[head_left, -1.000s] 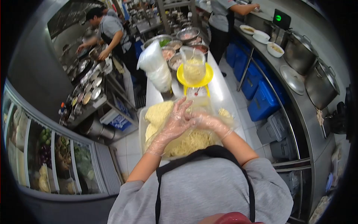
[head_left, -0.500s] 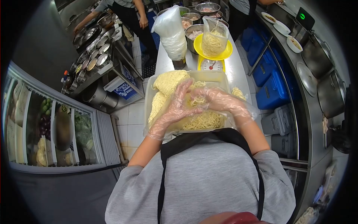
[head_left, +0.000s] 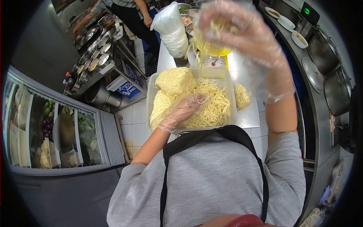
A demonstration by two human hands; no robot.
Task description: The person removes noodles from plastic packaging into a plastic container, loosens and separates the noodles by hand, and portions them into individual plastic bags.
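Your right hand [head_left: 244,34] is raised, curled around noodles [head_left: 218,27] with strands hanging; your left hand [head_left: 185,111] is over the tub [head_left: 231,89], its grip I cannot tell. The noodles seem light, soft, slippery: better support from below. The plastic-wrapped stack [head_left: 172,34] stands near; rightward, the surface [head_left: 248,120] offers room before its edge.

In a kitchen seen from head height, a plastic-gloved right hand [head_left: 242,36] is raised at the far right, blurred, gripping a bunch of noodles [head_left: 198,51] whose strands dangle in front of a yellow dish [head_left: 223,52] on a dial scale [head_left: 215,62]. The gloved left hand [head_left: 184,112] is low over a tub [head_left: 223,75] of pale noodles, packed in blocks on the left, loose on the right. A small clump [head_left: 242,97] sits just right of the tub on a metal table [head_left: 250,118].
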